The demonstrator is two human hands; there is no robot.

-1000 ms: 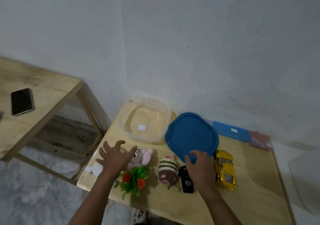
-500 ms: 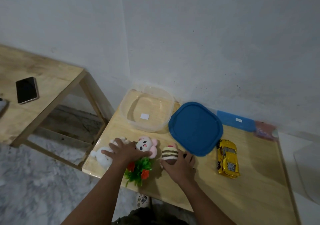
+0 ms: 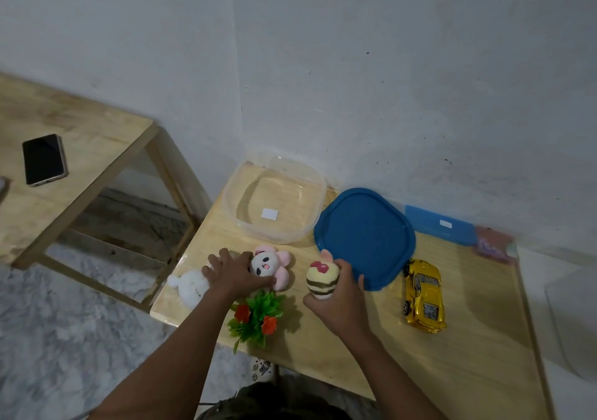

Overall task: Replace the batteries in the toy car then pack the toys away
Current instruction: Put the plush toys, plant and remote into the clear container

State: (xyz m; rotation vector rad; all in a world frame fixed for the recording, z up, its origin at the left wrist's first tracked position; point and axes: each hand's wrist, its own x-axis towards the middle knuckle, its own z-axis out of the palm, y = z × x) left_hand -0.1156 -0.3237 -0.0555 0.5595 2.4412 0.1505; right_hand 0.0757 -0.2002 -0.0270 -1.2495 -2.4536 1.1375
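Observation:
My right hand (image 3: pixel 339 303) grips a cream plush with brown stripes and a pink bow (image 3: pixel 321 279), lifted upright off the table. My left hand (image 3: pixel 234 274) lies over the pink-and-white plush (image 3: pixel 273 266), fingers curled around its left side. A white plush (image 3: pixel 189 285) lies just left of that hand. A green plastic plant with red flowers (image 3: pixel 258 317) sits below both hands. The yellow toy car (image 3: pixel 424 295) rests to the right. A clear empty container (image 3: pixel 274 199) and its blue lid (image 3: pixel 365 235) sit behind. The black toy car is hidden.
The small wooden table (image 3: pixel 452 355) stands in a wall corner. A flat blue box (image 3: pixel 439 224) and a pink packet (image 3: pixel 492 246) lie at the back right. A second wooden table at left carries a black phone (image 3: pixel 43 159).
My right hand has closed on the striped plush and raised it upright. My left hand has settled further onto the pink-and-white plush. The camera has moved closer.

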